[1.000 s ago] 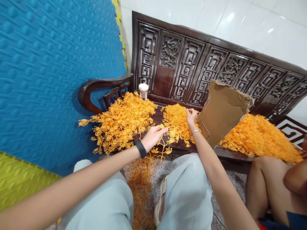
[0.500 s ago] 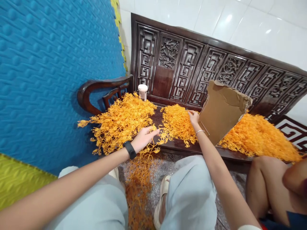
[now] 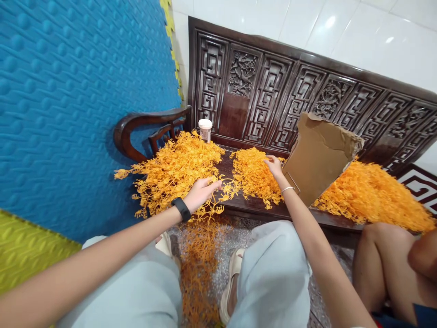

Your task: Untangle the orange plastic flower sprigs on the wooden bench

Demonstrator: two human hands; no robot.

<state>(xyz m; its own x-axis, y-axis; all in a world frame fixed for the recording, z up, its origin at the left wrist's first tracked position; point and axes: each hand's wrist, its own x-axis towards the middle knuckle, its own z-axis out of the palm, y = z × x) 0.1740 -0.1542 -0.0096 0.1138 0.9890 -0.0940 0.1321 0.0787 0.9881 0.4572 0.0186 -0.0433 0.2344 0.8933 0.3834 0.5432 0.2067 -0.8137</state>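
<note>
My left hand (image 3: 202, 195), with a black band on the wrist, is closed on an orange branching strand (image 3: 228, 190) at the front of the bench. Beside it spreads a loose heap of similar orange strands (image 3: 177, 168). My right hand (image 3: 274, 168) is over a smaller, denser orange pile (image 3: 251, 175) in the middle of the seat. Its thumb and fingers are drawn together in a pinch, and anything between them is too small to make out. A bent cardboard piece (image 3: 317, 155) stands just right of that hand.
A white lidded tub (image 3: 205, 130) stands behind the left heap on the dark carved bench (image 3: 235, 118). Beyond the cardboard lies a large orange pile (image 3: 378, 196). More strands cover the floor (image 3: 200, 273) between my feet. Another person's knee (image 3: 375, 250) is at right.
My left hand has shifted slightly left and down with the strand. My right hand has lifted a little at the middle pile, its fingers slightly changed. The view has shifted slightly.
</note>
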